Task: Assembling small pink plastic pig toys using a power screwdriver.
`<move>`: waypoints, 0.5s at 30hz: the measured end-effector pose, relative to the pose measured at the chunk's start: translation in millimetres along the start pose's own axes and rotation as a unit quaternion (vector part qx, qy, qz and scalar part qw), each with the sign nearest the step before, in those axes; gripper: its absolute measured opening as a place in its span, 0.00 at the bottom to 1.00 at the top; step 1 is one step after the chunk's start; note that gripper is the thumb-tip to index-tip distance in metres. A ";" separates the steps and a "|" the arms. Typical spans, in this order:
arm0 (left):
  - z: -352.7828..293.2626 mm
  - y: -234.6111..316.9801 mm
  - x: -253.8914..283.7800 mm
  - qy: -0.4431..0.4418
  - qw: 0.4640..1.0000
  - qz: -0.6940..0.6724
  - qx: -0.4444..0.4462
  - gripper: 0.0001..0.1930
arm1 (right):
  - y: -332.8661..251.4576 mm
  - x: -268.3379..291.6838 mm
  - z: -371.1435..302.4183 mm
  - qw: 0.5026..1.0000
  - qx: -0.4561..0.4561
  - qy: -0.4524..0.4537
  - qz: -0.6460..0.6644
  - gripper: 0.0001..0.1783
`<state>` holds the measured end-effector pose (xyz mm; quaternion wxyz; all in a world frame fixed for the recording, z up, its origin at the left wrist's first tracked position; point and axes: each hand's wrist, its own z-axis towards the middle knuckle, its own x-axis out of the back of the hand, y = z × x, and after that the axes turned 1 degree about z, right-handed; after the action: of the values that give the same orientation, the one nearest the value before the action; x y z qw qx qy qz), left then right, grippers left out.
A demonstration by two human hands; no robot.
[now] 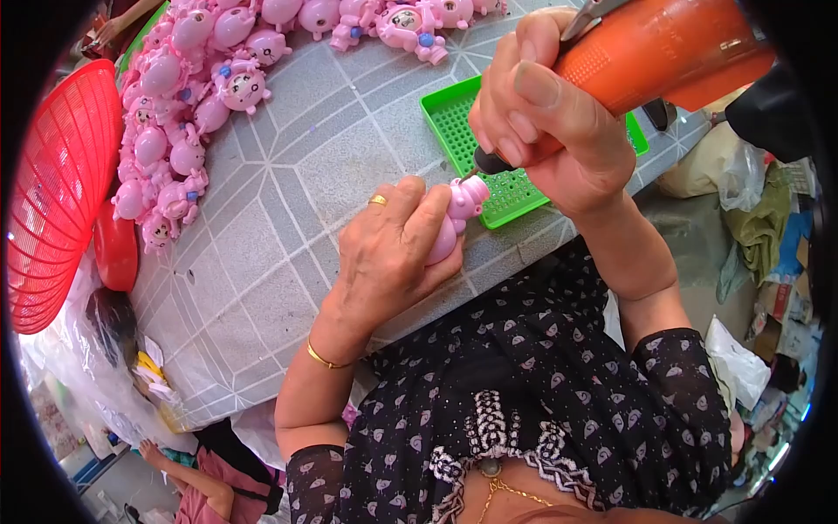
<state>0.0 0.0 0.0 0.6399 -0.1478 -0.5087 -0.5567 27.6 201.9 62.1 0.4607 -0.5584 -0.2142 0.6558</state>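
Note:
My left hand [388, 236] is closed round a small pink plastic toy [445, 229], with a ring on one finger and a bangle at the wrist. The toy's ribbed end sticks out past my fingers toward the right. From the upper right, my right hand [567, 140] grips an orange electric screwdriver [655, 57] near its front. Its dark nose and thin bit point down at the toy's ribbed end; whether the tip touches it I cannot tell. Just beyond and beneath both hands lies a green perforated tray [454, 144] with tiny pieces in it, too small to name.
Many pink toy figures [188, 113] are heaped along the table's far left side. A red mesh basket [65, 192] and a red container [115, 249] stand at the left edge. Bags [716, 166] lie beyond the right edge. Another person's arm [188, 480] shows at lower left.

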 end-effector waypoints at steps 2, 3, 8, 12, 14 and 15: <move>1.1 0.8 0.5 0.001 1.000 -0.007 -0.007 0.28 | 4.3 7.9 3.7 0.989 0.068 -0.127 -0.029 0.09; 0.6 1.5 0.4 0.001 1.000 -0.008 -0.006 0.28 | 4.1 7.4 3.2 0.989 0.067 -0.127 -0.029 0.09; 0.2 1.8 0.1 0.003 1.000 -0.012 -0.004 0.28 | 4.2 6.5 2.9 0.989 0.065 -0.126 -0.045 0.08; 0.2 1.0 -2.2 0.011 1.000 -0.010 -0.010 0.28 | 4.2 7.9 4.2 0.987 0.073 -0.136 -0.056 0.08; 0.8 1.4 -2.3 0.021 1.000 -0.008 -0.016 0.28 | 5.0 2.9 3.1 0.991 0.091 -0.093 -0.040 0.09; 0.4 0.9 -2.2 0.021 1.000 -0.008 -0.015 0.28 | 2.8 -1.5 1.1 0.991 0.090 -0.093 -0.040 0.09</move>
<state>0.9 1.9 -1.3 0.6438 -0.1420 -0.4880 -0.5720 25.5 199.6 61.0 0.5129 -0.4418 -0.2180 0.7030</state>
